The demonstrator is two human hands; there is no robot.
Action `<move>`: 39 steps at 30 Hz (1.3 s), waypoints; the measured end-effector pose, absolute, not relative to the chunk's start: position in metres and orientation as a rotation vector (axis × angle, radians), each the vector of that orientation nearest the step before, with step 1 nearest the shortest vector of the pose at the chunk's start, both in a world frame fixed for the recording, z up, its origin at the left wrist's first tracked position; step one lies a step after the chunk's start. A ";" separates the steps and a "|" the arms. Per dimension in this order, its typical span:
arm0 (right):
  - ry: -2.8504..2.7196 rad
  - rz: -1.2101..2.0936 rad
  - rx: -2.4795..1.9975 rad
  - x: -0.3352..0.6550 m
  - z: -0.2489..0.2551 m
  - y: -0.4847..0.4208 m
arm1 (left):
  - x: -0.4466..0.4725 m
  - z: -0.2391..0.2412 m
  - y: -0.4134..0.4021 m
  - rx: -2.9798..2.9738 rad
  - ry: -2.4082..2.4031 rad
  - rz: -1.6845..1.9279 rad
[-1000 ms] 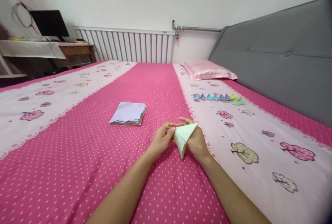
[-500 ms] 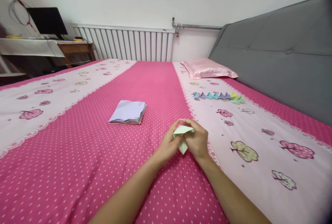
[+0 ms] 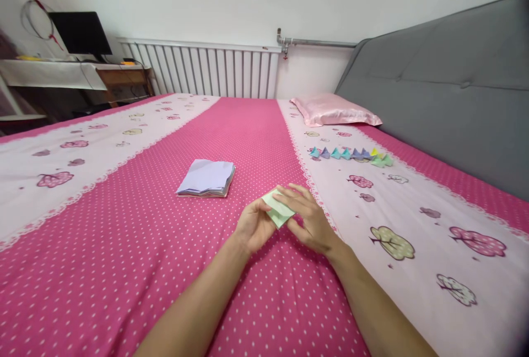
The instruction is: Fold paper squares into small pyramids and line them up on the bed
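Observation:
A pale green piece of folded paper [image 3: 279, 211], now a flat diamond shape, is held just above the bed between my two hands. My left hand [image 3: 255, 227] grips its left edge, thumb on top and fingers underneath. From the right, my right hand [image 3: 308, 216] has its long fingers laid over the upper edge and its thumb near the lower right edge. Those fingers cover part of the paper. Left of my hands lies a stack of square paper sheets [image 3: 206, 176], with a lavender sheet on top.
Small folded paper pieces [image 3: 346, 153] in blue, purple, yellow and green stand in a row on the pink bedspread [image 3: 248, 125]. Beyond them is a pink pillow [image 3: 334, 109], beside a grey headboard [image 3: 446, 76]. A white radiator [image 3: 206, 68] runs along the far wall.
The green paper has gone from a partly opened, pointed shape to a flat diamond, tilted and slightly further left. My right fingers have straightened out over it; the left hand has turned more palm-up.

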State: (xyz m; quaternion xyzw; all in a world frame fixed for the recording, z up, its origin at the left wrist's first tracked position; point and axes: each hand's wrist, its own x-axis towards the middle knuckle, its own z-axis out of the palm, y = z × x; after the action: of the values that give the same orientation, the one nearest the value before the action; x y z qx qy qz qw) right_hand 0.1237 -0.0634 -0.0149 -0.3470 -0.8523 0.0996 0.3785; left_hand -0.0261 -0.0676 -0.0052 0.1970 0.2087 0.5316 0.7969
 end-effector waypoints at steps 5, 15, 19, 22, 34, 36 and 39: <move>-2.247 0.297 -0.863 0.124 -0.012 -0.068 | -0.028 -0.007 -0.066 0.418 0.475 1.164; -1.513 0.873 -1.053 0.112 -0.029 -0.060 | -0.014 -0.025 -0.065 0.680 0.714 1.250; -1.456 0.984 -1.124 0.114 -0.043 -0.052 | -0.022 -0.038 -0.059 0.965 1.086 1.319; -1.566 0.876 -1.214 0.116 -0.053 -0.045 | -0.034 -0.043 -0.054 1.417 1.485 1.323; -2.334 0.128 -1.455 0.112 -0.061 -0.046 | -0.034 -0.058 -0.057 2.301 1.519 0.611; -2.368 0.128 -1.508 0.112 -0.060 -0.048 | -0.034 -0.057 -0.057 2.337 1.582 0.529; -2.417 0.131 -1.583 0.112 -0.055 -0.053 | -0.033 -0.053 -0.059 2.359 1.670 0.392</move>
State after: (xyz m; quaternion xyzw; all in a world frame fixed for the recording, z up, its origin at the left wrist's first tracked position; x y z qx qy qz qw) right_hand 0.1116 -0.0532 -0.0552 -0.5432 -0.8291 0.0449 0.1244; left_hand -0.0334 -0.0586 -0.0532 0.8036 0.5691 0.1335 0.1122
